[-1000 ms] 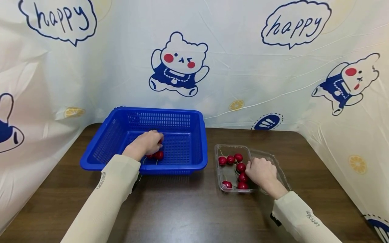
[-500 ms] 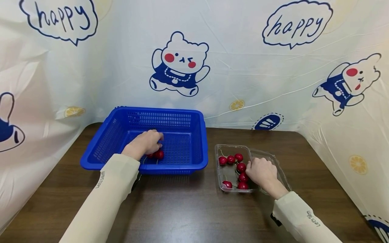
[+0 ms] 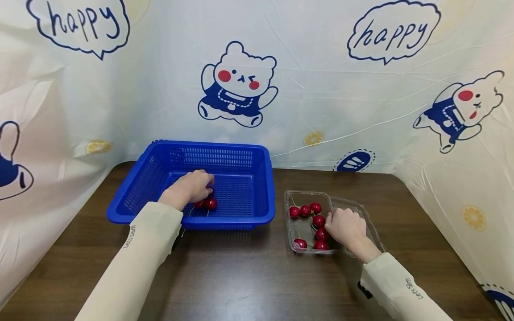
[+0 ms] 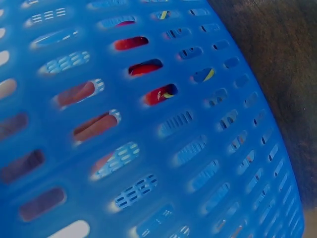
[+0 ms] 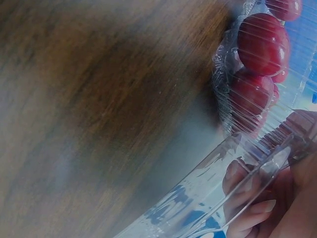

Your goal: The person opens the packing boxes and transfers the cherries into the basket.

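Note:
My left hand is down inside the blue plastic basket, just over a few red cherries on its floor. Its fingertips are partly hidden, and they look loosely bent with no cherry clearly held. In the left wrist view, the basket's slotted wall covers most of the scene; cherries and fingers show through separate slots. To the right, my right hand grips the side of a clear plastic clamshell box. Curled fingers hold its edge in the right wrist view, beside cherries.
Several stemmed cherries lie in the box, mostly along its right and back sides. Its open lid lies to the right, partly beneath my hand. Both containers stand on a dark wooden table, before a printed curtain.
My left hand has shifted slightly left and back, and its fingers have loosened from a cherry near their tips. My right hand and the box have stayed in place.

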The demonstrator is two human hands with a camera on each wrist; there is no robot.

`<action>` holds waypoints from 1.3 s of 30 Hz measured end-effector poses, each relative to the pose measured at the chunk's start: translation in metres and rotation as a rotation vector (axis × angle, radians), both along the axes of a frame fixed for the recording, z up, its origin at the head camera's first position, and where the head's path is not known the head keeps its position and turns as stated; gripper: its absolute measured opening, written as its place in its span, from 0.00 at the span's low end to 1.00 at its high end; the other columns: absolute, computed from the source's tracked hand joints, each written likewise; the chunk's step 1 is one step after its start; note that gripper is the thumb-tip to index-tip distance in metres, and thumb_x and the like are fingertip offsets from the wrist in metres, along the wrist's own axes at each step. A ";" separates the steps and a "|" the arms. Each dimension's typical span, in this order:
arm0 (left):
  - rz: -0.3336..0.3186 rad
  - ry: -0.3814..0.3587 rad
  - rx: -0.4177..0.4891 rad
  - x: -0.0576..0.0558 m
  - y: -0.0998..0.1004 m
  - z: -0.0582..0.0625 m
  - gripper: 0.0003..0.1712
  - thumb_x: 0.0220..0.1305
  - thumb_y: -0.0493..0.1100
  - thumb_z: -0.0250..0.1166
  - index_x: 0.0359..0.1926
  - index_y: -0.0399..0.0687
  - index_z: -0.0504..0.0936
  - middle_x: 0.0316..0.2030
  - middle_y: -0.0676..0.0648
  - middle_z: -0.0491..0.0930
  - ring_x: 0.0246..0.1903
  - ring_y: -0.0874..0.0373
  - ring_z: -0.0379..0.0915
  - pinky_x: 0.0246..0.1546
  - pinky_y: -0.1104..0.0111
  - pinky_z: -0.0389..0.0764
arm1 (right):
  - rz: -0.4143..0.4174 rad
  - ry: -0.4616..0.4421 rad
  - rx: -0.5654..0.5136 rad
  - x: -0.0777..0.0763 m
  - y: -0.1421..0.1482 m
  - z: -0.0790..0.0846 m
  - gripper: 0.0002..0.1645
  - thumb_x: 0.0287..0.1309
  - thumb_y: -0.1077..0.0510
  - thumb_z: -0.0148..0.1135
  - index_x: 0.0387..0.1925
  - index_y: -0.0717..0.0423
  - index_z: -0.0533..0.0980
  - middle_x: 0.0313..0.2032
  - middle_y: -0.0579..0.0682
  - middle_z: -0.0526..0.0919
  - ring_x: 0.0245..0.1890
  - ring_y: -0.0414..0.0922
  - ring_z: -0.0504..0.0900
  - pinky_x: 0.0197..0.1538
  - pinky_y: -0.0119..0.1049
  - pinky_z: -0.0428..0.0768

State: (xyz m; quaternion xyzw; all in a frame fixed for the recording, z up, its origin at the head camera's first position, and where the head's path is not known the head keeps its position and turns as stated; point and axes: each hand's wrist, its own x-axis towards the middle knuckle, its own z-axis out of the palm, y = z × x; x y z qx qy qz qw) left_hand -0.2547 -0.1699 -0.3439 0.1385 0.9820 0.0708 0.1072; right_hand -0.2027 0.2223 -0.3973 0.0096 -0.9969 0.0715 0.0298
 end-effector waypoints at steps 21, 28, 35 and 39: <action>0.007 0.040 0.108 0.001 0.001 0.013 0.20 0.69 0.40 0.55 0.60 0.38 0.74 0.59 0.31 0.74 0.55 0.37 0.72 0.57 0.41 0.73 | -0.003 -0.007 0.003 -0.001 0.001 0.002 0.25 0.62 0.53 0.50 0.11 0.57 0.73 0.19 0.62 0.82 0.18 0.58 0.77 0.16 0.50 0.75; 0.006 0.087 0.169 -0.001 0.011 0.026 0.23 0.70 0.43 0.56 0.62 0.39 0.72 0.62 0.32 0.72 0.61 0.37 0.67 0.61 0.41 0.69 | -0.002 -0.004 0.002 -0.002 0.002 0.001 0.25 0.62 0.53 0.50 0.11 0.56 0.73 0.19 0.62 0.82 0.19 0.59 0.78 0.17 0.51 0.75; -0.020 0.116 0.159 0.000 0.021 0.034 0.25 0.69 0.46 0.56 0.63 0.41 0.71 0.63 0.33 0.72 0.61 0.37 0.67 0.62 0.41 0.68 | 0.004 -0.018 -0.002 -0.002 0.002 -0.001 0.24 0.62 0.53 0.50 0.11 0.56 0.72 0.16 0.57 0.79 0.16 0.54 0.75 0.15 0.47 0.74; -0.032 0.126 0.146 0.002 0.028 0.036 0.28 0.67 0.49 0.58 0.64 0.42 0.70 0.64 0.34 0.71 0.62 0.37 0.66 0.62 0.41 0.68 | 0.006 -0.019 0.000 -0.001 0.002 0.000 0.25 0.62 0.52 0.50 0.10 0.55 0.71 0.16 0.57 0.78 0.16 0.54 0.74 0.15 0.46 0.73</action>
